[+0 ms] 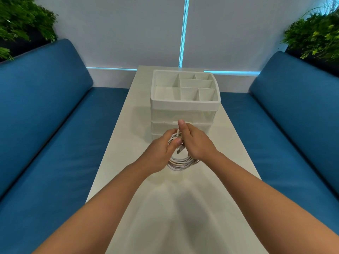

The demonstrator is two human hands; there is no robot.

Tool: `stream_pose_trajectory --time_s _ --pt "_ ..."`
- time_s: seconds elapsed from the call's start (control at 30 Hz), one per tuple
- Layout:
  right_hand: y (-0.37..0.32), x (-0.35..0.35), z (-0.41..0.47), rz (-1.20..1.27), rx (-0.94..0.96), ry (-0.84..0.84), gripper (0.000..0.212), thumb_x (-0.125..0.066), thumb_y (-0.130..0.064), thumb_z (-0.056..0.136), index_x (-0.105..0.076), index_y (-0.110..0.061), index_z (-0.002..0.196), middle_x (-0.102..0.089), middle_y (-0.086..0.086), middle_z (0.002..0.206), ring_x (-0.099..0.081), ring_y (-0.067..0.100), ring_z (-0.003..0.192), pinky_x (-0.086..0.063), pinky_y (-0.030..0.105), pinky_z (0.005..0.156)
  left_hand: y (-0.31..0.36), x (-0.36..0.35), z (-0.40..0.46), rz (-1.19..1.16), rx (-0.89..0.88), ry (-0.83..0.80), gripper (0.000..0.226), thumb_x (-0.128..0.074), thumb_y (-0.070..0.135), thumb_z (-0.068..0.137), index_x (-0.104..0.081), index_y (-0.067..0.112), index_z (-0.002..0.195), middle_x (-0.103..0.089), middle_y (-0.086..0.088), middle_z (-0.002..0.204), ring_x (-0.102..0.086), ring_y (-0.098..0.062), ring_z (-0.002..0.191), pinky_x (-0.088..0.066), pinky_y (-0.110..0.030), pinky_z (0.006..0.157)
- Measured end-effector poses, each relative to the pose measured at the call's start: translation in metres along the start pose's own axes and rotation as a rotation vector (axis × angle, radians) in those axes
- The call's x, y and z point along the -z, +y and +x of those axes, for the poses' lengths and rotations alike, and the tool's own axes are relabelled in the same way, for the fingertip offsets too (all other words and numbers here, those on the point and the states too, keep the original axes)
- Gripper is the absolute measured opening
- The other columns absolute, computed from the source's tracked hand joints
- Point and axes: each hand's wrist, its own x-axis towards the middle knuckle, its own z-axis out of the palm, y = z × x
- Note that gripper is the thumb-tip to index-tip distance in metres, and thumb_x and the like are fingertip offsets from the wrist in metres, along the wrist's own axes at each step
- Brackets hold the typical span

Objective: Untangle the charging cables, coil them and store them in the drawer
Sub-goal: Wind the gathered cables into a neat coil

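Observation:
A coil of white charging cable (180, 163) hangs between my two hands just above the white table (128, 125). My left hand (161, 153) grips the coil's upper left side, thumb across the strands. My right hand (196, 142) pinches the cable's end at the top of the coil, with a metal plug (180, 150) showing below the fingers. Right behind my hands stands a white plastic drawer organiser (185, 103) with clear drawer fronts, all of them shut as far as I can see. Its top is a tray with several compartments.
Blue cushioned benches (45, 110) run along both sides of the narrow table. Green plants (315, 35) stand at the back corners. A white wall with lit strips is behind the organiser.

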Motion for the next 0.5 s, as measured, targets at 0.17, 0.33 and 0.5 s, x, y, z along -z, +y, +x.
stream_pose_trajectory --time_s 0.17,0.33,0.5 --pt "-0.013 0.003 0.005 -0.013 -0.16 -0.012 0.078 -0.016 -0.082 0.085 -0.048 -0.016 0.111 -0.068 0.0 0.07 -0.067 0.019 0.075 -0.051 0.04 0.077 0.002 -0.011 0.0 0.004 0.037 -0.013 0.035 -0.039 0.036 0.105 -0.047 0.025 0.138 -0.065 0.01 0.105 -0.061 -0.005 0.094 -0.041 -0.004 0.072" --pt "-0.023 0.018 0.007 0.418 -0.282 -0.109 0.064 -0.034 -0.066 0.094 -0.05 -0.012 0.123 -0.064 0.002 0.094 -0.062 0.015 0.077 -0.047 0.027 0.066 -0.006 -0.013 0.0 -0.078 0.134 0.095 0.036 -0.041 0.042 0.104 -0.048 0.025 0.135 -0.062 0.008 0.094 -0.057 -0.009 0.083 -0.042 -0.026 0.066" --pt "-0.008 0.028 0.008 0.472 -0.247 -0.245 0.042 -0.046 -0.052 0.096 -0.063 -0.02 0.117 -0.07 0.006 0.108 -0.067 0.022 0.094 -0.052 0.039 0.086 -0.01 -0.007 0.002 -0.145 0.215 0.171 0.034 -0.041 0.044 0.103 -0.05 0.027 0.131 -0.059 0.007 0.085 -0.056 -0.011 0.071 -0.045 -0.029 0.062"
